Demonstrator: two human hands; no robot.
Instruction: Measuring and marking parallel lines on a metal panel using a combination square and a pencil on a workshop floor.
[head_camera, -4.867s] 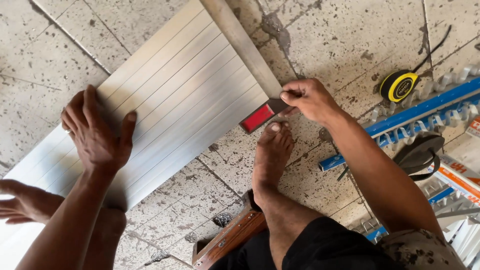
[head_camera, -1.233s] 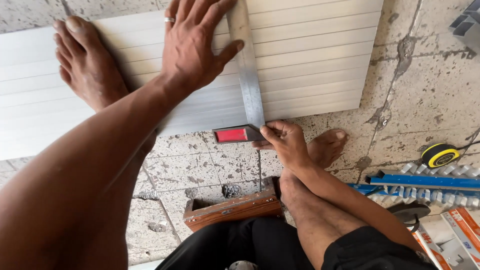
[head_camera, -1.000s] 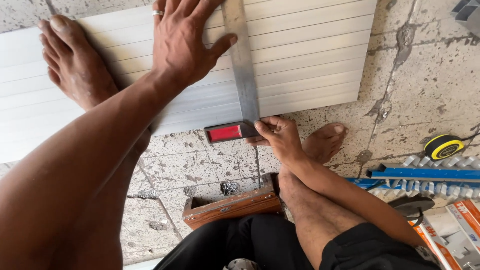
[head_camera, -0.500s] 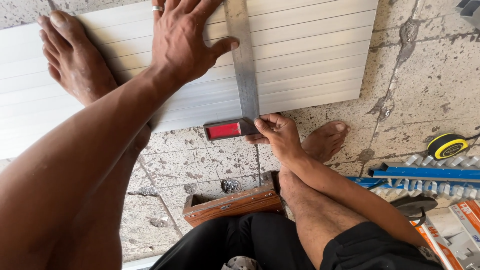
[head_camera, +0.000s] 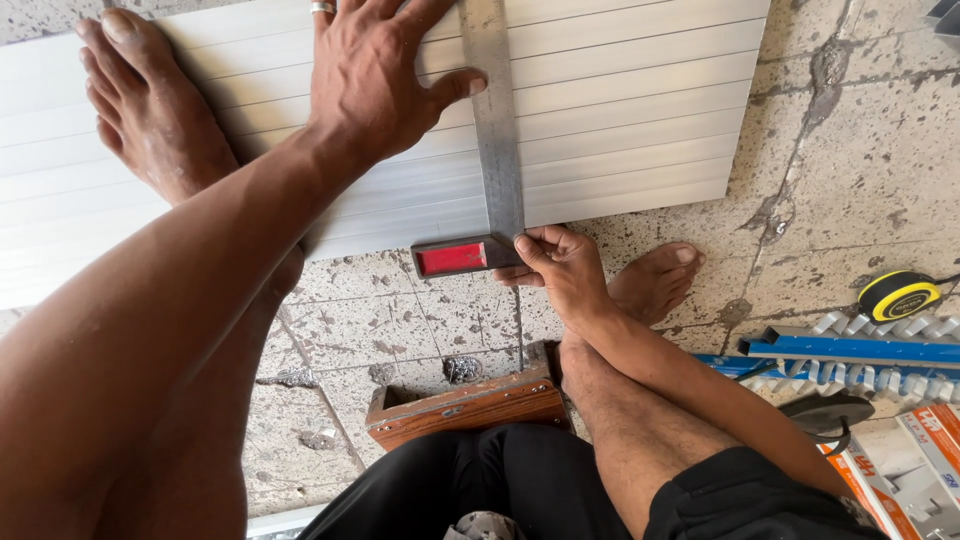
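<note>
Left hand (head_camera: 385, 85), fingers spread and palm down, pressed flat on the white ribbed panel (head_camera: 620, 110); its thumb tip touches the left edge of the steel blade of the try square (head_camera: 495, 150), and a ring shows on one finger at the top edge of the view. Right hand (head_camera: 555, 265), below and to the right of the left hand, pinched shut on the right end of the square's stock: thumb and fingertips grip it where blade and stock meet. The stock, dark with a red face, lies just left of the right hand, butted against the panel's near edge; the blade runs from it straight up across the ribs, away from the person. The panel lies on a speckled stone floor (head_camera: 870, 180). A bare left foot (head_camera: 150, 120) stands on the panel just left of the left hand; a bare right foot (head_camera: 655, 280) rests on the floor just right of the right hand. Below the right hand, a wooden box (head_camera: 465, 405). Well to its right, a yellow tape measure (head_camera: 898, 295) and a blue toothed strip (head_camera: 860, 350).
</note>
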